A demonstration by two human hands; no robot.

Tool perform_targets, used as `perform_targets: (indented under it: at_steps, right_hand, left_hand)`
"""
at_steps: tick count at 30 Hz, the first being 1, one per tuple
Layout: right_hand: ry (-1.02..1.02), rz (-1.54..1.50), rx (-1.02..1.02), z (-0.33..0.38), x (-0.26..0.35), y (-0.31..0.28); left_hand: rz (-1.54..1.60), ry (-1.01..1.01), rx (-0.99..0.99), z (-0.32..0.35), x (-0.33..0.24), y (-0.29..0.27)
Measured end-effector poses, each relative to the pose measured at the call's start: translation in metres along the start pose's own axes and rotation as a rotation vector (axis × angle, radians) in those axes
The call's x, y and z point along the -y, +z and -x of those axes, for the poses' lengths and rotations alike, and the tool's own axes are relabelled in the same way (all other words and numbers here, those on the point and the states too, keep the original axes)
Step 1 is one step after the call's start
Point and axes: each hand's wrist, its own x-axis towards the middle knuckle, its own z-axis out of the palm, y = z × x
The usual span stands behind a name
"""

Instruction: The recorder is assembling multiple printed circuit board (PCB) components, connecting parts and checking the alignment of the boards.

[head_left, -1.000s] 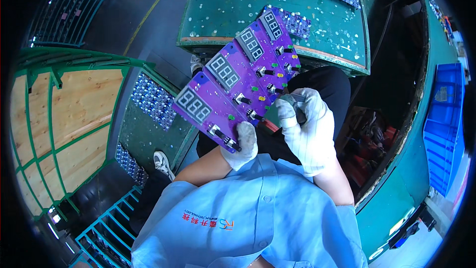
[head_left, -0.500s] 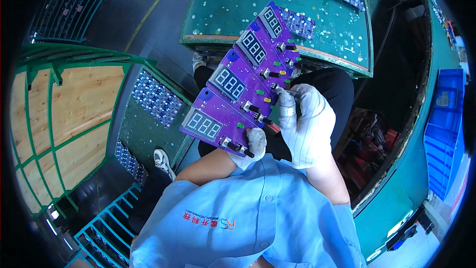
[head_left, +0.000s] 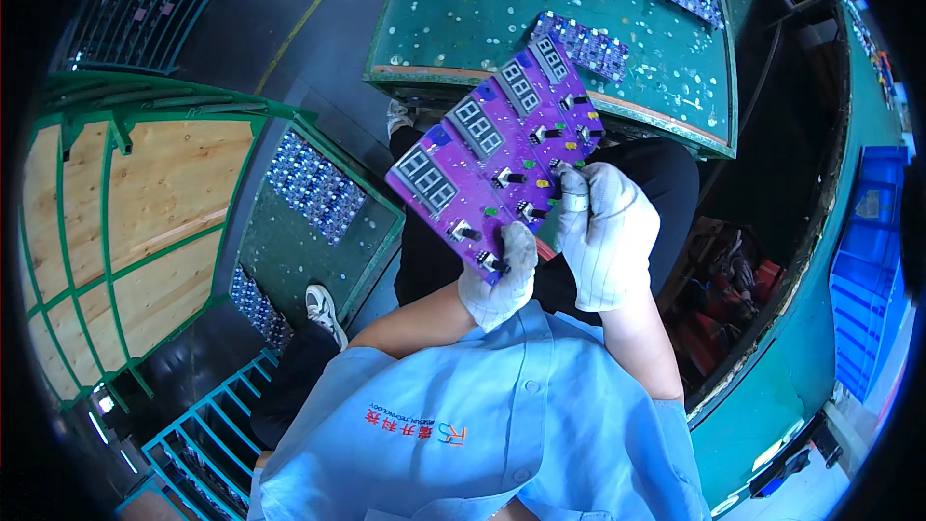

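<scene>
A purple circuit board panel (head_left: 477,159) of several joined boards hangs tilted in front of me. Each board carries a white-framed digit display, black-shafted parts and small green and yellow parts. My left hand (head_left: 503,275), in a white glove, grips the panel's near end, thumb on top beside a black shaft and fingers hidden beneath. My right hand (head_left: 612,232), also gloved, has thumb and forefinger pinched together at the panel's right edge, by a black part. What lies between those fingertips cannot be made out.
Ahead is a green worktable (head_left: 463,24) bearing several board panels (head_left: 584,46). Another board panel (head_left: 313,188) lies on a green surface to my left. Blue bins (head_left: 863,270) stand at right. Wood-panelled green framing (head_left: 164,183) and a teal rack (head_left: 207,439) are at left.
The panel's far end has dropped toward the right, and its near end has shifted right and up with my left hand. My right hand stays pinched at its right edge.
</scene>
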Motion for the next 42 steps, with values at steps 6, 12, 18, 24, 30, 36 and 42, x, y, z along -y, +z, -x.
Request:
perform_targets:
  at_steps: [6, 12, 18, 24, 30, 36, 42]
  right_hand:
    - [0.030, -0.040, 0.048, 0.009, -0.011, 0.005]
    - [0.360, -0.404, -0.102, 0.022, -0.025, -0.016]
    - [0.736, -0.681, -0.303, 0.014, -0.038, -0.045]
    - [0.672, -0.710, -0.215, 0.019, -0.038, -0.045]
    - [0.745, -0.901, -0.004, 0.017, -0.005, -0.056]
    - [0.674, -0.878, 0.186, 0.011, -0.001, -0.040]
    - [0.690, -0.864, 0.212, 0.008, 0.004, -0.038]
  left_hand:
    - [0.415, -0.357, -0.178, 0.005, 0.011, -0.013]
    - [0.270, 0.133, -0.080, -0.018, -0.014, 0.003]
    - [0.521, 0.009, 0.022, -0.021, -0.024, -0.029]
    - [0.572, 0.005, 0.072, -0.019, -0.029, -0.028]
    - [0.643, 0.088, 0.413, -0.015, -0.011, -0.047]
    - [0.595, 0.083, 0.358, -0.017, -0.005, -0.052]
    - [0.540, 0.084, 0.290, -0.015, -0.004, -0.055]
